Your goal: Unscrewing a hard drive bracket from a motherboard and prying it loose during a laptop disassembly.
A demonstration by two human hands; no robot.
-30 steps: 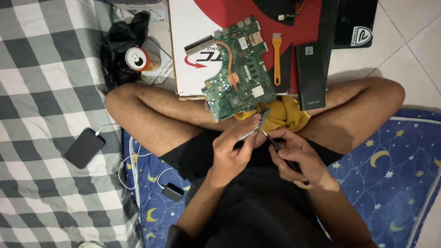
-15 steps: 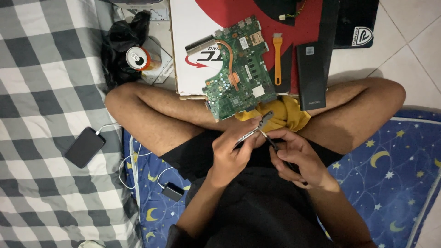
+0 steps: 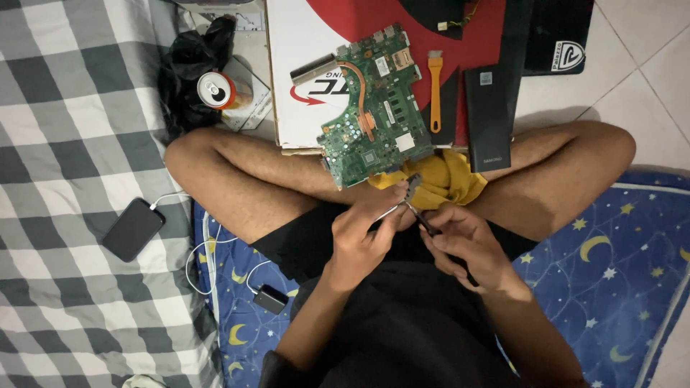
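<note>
I sit cross-legged. My left hand (image 3: pixel 363 233) pinches a small silver metal part (image 3: pixel 392 210) between thumb and fingers. My right hand (image 3: pixel 463 241) grips a thin dark screwdriver (image 3: pixel 422 219) whose tip meets that part, just below a small grey piece (image 3: pixel 413 185). Both hands hover over my lap, in front of a crumpled yellow cloth (image 3: pixel 442 178). A green circuit board (image 3: pixel 374 108) with a copper heat pipe leans on my shins, resting on a white and red cardboard box (image 3: pixel 305 86).
An orange brush (image 3: pixel 435 90) and a black slab-shaped battery (image 3: pixel 489 115) lie on the box. A drink can (image 3: pixel 215 90) and a black bag stand at the upper left. A dark phone (image 3: pixel 133 228) with a white cable and a charger (image 3: pixel 272 298) lie on the checked blanket.
Both hands stay in place over my lap; the silver part and the screwdriver tip shift only slightly between the fingers.
</note>
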